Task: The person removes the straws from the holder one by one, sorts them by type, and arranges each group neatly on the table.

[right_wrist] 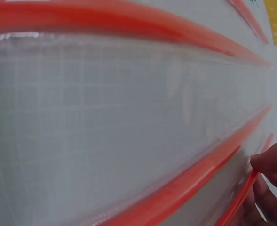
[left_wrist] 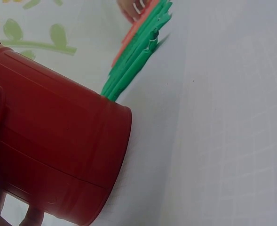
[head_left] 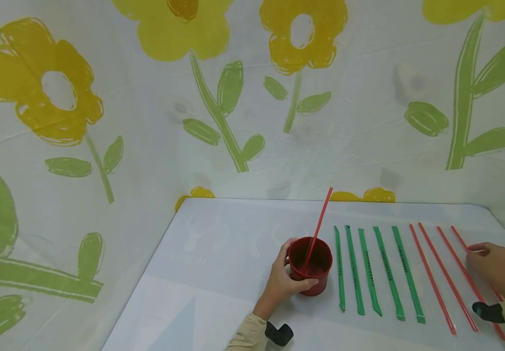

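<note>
Steadying the red cup (head_left: 310, 265) with fingers curled round its wall, the left hand (head_left: 284, 282) keeps it upright on the table (head_left: 217, 273), one red straw (head_left: 318, 228) already inside. The right hand (head_left: 494, 267) pinches the rightmost red straw (head_left: 476, 270) at the row's far-right end; lifting it cleanly looks next. Its fingertips blur in the wrist view, and the straw's near end hides behind the sleeve.

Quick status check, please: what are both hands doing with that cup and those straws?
Left hand grips red cup, one red straw inside. Right hand pinches outermost red straw on table. Nothing between.
</note>
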A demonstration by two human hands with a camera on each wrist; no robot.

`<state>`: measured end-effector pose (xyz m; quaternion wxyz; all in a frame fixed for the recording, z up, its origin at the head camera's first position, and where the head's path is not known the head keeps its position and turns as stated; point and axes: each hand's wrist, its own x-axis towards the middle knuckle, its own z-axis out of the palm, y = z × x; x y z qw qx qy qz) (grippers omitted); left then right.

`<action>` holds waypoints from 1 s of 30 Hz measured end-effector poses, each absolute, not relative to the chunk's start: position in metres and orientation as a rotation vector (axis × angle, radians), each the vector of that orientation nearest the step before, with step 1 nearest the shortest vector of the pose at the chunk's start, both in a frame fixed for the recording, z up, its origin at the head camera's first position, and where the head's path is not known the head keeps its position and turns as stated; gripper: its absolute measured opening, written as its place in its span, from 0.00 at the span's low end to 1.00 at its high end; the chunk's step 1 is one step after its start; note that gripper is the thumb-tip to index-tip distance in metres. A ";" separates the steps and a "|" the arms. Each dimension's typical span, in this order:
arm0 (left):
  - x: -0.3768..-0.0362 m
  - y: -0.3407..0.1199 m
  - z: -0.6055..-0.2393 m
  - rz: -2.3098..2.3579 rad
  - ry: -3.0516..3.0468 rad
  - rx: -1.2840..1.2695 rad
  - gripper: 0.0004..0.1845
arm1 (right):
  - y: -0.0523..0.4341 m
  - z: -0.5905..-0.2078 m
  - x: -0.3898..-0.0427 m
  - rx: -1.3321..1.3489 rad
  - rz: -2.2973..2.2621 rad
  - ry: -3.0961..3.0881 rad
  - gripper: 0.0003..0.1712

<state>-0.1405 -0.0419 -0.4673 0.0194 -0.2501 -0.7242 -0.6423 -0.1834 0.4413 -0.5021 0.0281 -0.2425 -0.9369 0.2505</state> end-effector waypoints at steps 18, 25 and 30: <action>-0.141 -0.042 -0.469 -1.987 -2.253 -0.781 0.44 | 0.436 -0.488 -0.176 -0.770 0.770 -2.919 0.24; -0.151 -0.040 -0.498 -1.951 -2.257 -0.733 0.46 | 0.432 -0.471 -0.173 -0.739 0.837 -2.919 0.24; -0.154 -0.041 -0.505 -1.971 -2.273 -0.730 0.46 | 0.424 -0.461 -0.175 -0.779 0.889 -2.908 0.25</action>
